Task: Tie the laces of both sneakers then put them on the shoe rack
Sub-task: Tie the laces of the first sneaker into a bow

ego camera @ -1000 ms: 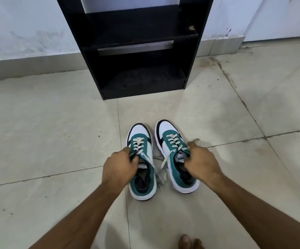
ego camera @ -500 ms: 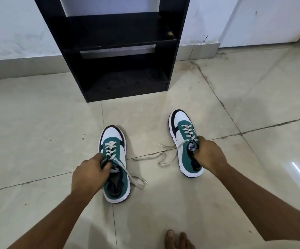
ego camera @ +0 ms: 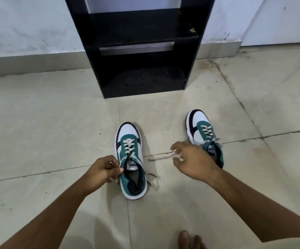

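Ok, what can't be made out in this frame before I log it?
- Head view: the heel of the right sneaker is hidden behind the right hand.
- The right hand's fingers are motion-blurred; whether they hold the loose lace is unclear.
- The left hand covers the lace end it pinches beside the left sneaker.
- The shoe rack is cut off by the top edge.

Beige tiled floor [ego camera: 55,123] with dark grout lines, stained near the white wall [ego camera: 28,24] — glare patch at the right edge.
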